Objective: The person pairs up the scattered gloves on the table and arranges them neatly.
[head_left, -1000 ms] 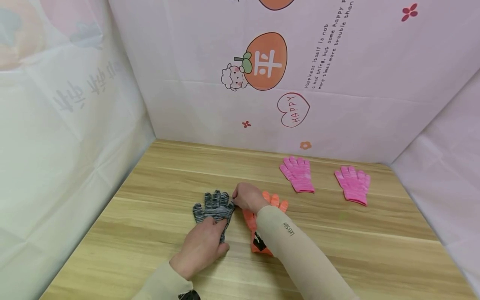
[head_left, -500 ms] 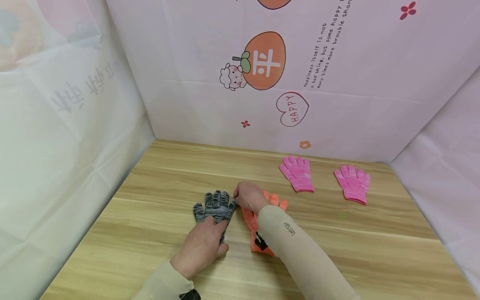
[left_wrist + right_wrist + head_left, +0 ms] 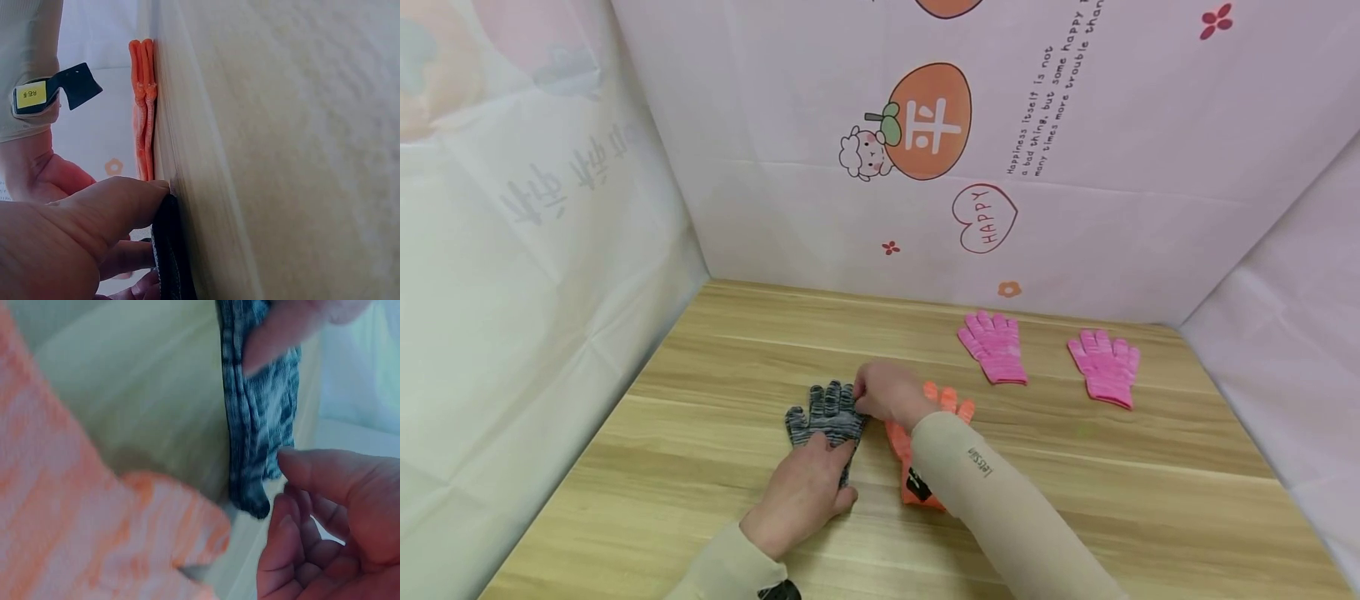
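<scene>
A grey-and-black striped knit glove point(image 3: 831, 404) lies flat on the wooden table, fingers pointing away. My left hand point(image 3: 801, 496) presses on its palm with extended fingers; the thumb sits beside the cuff. At the glove's right-hand fingertips is my right hand point(image 3: 887, 392), its fingers bent. In the right wrist view, a small gap shows between that thumb point(image 3: 306, 465) and the index finger, right at the ends of the striped glove point(image 3: 256, 425). An orange glove point(image 3: 951, 400) lies under the right forearm, which hides part of it. Seen edge-on in the left wrist view, the orange glove point(image 3: 142, 112) shows two layers.
Two pink gloves, one nearer point(image 3: 1000, 348) and one farther right point(image 3: 1105, 367), lie separately near the table's back edge. White printed cloth point(image 3: 820, 208) walls in the table point(image 3: 715, 367) at the back and both sides. Each wrist wears a black strapped camera.
My right hand has shifted slightly left, from the striped glove's outermost finger to the neighbouring one, which it now partly covers. The left hand has stayed put.
</scene>
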A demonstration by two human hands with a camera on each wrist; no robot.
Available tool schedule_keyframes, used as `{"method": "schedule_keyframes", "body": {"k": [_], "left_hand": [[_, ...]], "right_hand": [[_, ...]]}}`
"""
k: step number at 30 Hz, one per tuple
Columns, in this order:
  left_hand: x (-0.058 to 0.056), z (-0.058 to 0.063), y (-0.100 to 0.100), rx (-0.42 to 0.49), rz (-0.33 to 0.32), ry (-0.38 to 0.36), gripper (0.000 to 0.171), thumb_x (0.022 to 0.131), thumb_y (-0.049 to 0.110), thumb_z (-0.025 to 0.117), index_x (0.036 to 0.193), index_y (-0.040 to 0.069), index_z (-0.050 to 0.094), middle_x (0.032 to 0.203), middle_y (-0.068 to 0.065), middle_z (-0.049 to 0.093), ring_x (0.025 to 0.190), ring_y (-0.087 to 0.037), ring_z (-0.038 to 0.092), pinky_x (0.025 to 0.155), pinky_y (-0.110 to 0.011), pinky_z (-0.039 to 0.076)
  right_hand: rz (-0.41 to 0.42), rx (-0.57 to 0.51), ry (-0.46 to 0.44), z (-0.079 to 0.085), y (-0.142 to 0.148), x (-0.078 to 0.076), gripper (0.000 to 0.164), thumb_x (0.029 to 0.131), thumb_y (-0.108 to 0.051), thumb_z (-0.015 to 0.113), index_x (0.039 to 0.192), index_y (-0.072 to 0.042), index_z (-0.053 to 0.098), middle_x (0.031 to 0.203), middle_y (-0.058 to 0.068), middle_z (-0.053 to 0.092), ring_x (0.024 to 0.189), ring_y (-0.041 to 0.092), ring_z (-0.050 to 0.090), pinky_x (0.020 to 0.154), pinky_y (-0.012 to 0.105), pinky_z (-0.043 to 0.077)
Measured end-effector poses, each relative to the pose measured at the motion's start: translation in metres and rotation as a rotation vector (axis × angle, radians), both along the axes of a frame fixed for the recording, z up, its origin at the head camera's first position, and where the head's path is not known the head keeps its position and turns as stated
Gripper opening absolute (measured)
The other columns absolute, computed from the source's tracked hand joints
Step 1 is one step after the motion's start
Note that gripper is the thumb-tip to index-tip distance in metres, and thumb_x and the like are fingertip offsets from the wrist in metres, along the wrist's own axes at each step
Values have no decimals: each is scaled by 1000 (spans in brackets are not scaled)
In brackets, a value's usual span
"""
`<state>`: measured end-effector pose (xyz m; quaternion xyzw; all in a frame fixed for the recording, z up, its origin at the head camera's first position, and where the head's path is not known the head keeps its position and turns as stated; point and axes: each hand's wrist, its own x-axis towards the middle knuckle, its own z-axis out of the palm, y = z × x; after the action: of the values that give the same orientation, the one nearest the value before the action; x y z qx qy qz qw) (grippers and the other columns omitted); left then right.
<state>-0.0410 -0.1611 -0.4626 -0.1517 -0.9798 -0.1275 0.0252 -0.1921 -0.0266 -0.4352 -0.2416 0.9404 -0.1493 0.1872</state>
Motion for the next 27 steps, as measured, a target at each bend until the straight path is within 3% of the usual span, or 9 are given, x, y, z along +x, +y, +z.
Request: {"method": "schedule_keyframes", "body": {"k": [4, 10, 15, 18, 22, 25, 27], "left_hand": [[0, 0, 0, 5, 1, -10, 59, 81, 31, 84, 131, 3, 68, 96, -13, 61, 74, -20, 55, 62, -38, 51], [0, 0, 0, 3, 8, -17, 59, 81, 30, 83, 131, 3, 68, 98, -13, 61, 76, -21, 57, 64, -40, 52], [0, -1, -1, -3, 3, -4, 59, 82, 31, 83, 131, 3, 67, 97, -14, 61, 75, -21, 57, 63, -39, 52], [0, -2, -2, -2, 4, -3, 59, 82, 32, 83, 131, 3, 67, 96, -14, 61, 74, -21, 57, 61, -39, 51], [0, -3, -2, -2, 10, 3, 59, 81, 32, 84, 131, 3, 67, 96, -14, 60, 72, -21, 56, 60, -39, 51], [1, -3, -2, -5, 17, 3, 59, 81, 32, 84, 130, 4, 68, 95, -14, 59, 71, -22, 56, 60, -39, 52], [1, -3, -2, -10, 22, -1, 59, 81, 33, 84, 130, 5, 68, 96, -14, 59, 71, -22, 57, 60, -39, 52]], "right_hand": [[48, 41, -20, -3, -4, 3, 5, 93, -15, 75, 90, -16, 71, 88, -5, 66, 70, 13, 53, 67, 29, 47], [48, 68, -50, -9, -5, 1, 4, 95, -17, 75, 92, -15, 74, 90, -4, 67, 70, 12, 52, 68, 29, 46], [57, 63, -97, -8, -5, -2, 10, 96, -16, 73, 86, -14, 72, 82, -3, 60, 66, 13, 46, 63, 28, 39], [27, 25, -109, -4, -6, -2, 3, 96, -14, 72, 94, -12, 72, 88, -1, 64, 68, 15, 50, 65, 30, 43], [-43, -30, -81, 0, -11, -3, 21, 102, -14, 64, 120, -10, 73, 120, 4, 72, 95, 19, 66, 83, 35, 55], [-65, -22, -54, -1, -15, -4, 30, 107, -20, 58, 134, -13, 68, 136, 5, 68, 119, 23, 66, 97, 41, 56], [-65, -6, -40, -3, -18, -5, 31, 108, -24, 58, 136, -15, 68, 139, 3, 67, 126, 25, 64, 101, 43, 54]]}}
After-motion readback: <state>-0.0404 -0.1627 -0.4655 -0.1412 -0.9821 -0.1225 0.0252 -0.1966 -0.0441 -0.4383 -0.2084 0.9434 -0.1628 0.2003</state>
